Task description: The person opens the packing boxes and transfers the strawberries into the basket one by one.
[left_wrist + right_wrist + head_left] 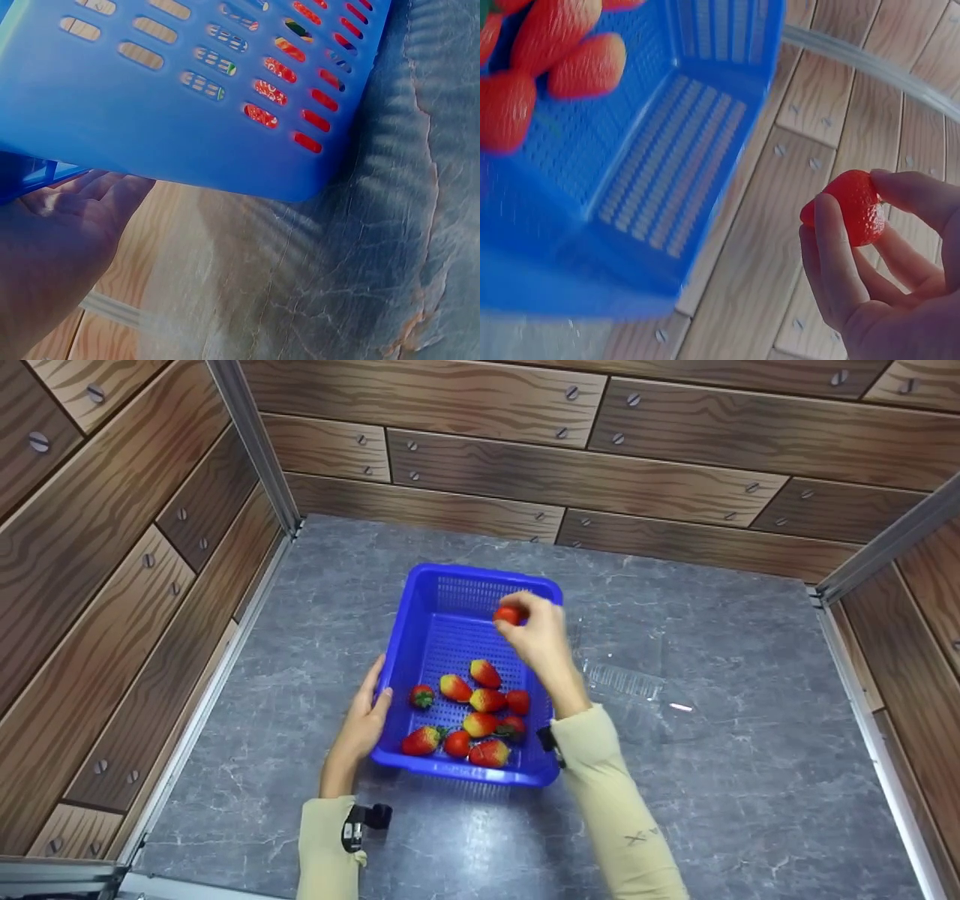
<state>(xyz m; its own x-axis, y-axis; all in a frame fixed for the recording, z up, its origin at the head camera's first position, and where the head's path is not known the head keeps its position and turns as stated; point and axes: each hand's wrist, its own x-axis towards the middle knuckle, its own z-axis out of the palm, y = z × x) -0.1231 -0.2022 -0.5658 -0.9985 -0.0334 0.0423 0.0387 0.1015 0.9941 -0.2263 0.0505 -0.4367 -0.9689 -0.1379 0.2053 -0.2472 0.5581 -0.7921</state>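
A blue plastic basket (401,660) with slotted walls holds several red and yellow strawberries (487,700), grouped in its near half. My left hand (365,720) grips the basket's left rim, the thumb at the top edge and the fingers outside; in the left wrist view the fingers of the left hand (82,217) pass behind the rim. Over the far right part of the basket, my right hand (538,634) pinches a red strawberry (508,616). In the right wrist view this strawberry (851,206) sits between the thumb and fingertips of the right hand (885,277).
A clear plastic container (626,681) lies on the grey marbled surface (750,780) to the basket's right, with a small pale strip (681,706) beside it. Wood-patterned walls (480,457) with metal edge rails enclose the back and sides.
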